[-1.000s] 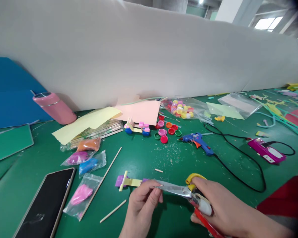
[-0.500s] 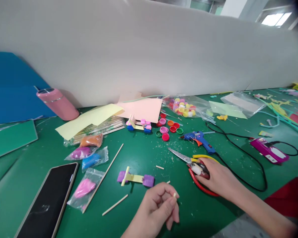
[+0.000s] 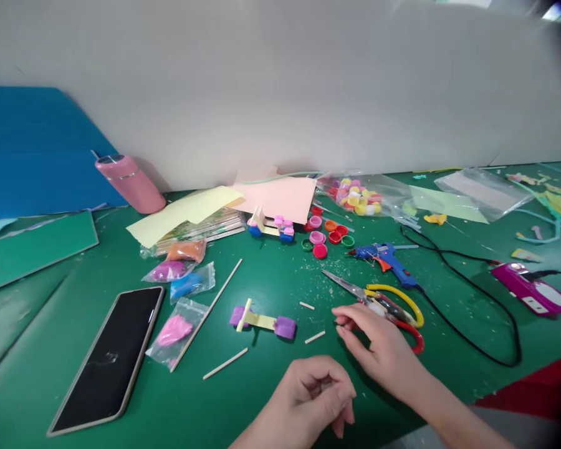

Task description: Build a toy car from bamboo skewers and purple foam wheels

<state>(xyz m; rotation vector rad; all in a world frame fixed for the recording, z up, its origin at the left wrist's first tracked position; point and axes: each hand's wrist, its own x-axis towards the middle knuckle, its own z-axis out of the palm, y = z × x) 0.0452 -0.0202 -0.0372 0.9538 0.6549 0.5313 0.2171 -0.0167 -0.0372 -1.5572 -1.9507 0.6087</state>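
My left hand is closed near the front of the table, thumb pressed to the curled fingers; whatever is in the pinch is hidden. Just above it to the right, my right hand holds nothing, with thumb and forefinger apart. Scissors with yellow and red handles lie on the table right behind the right hand, which partly covers them. Two short stick pieces, one nearer and one farther, lie left of the right hand. Farther left sits a pale yellow strip with purple blocks at its ends.
A longer stick and a cut stick lie left, beside clay bags and a phone. Behind are bottle caps, a similar pink-and-blue piece and a blue glue gun with its cord.
My right hand has let go of the scissors and moved left toward my left hand. The pale tip seen in my left fingers no longer shows. The view has shifted.
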